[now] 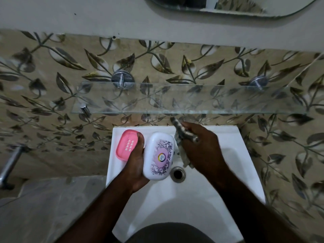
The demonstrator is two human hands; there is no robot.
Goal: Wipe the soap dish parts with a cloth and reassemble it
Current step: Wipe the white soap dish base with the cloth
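Over the sink [245, 155], my left hand [135, 167] grips the lid [158, 156], my right hand [203, 148] the cloth [184, 158]; one-handed, the lid could slip.

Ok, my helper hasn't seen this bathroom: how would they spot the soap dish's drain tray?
Find the white sink under the glass shelf. At its back left corner is the pink tray, beside the left hand. Unlike the white, purple-printed lid that hand holds, it is plain pink with small holes.
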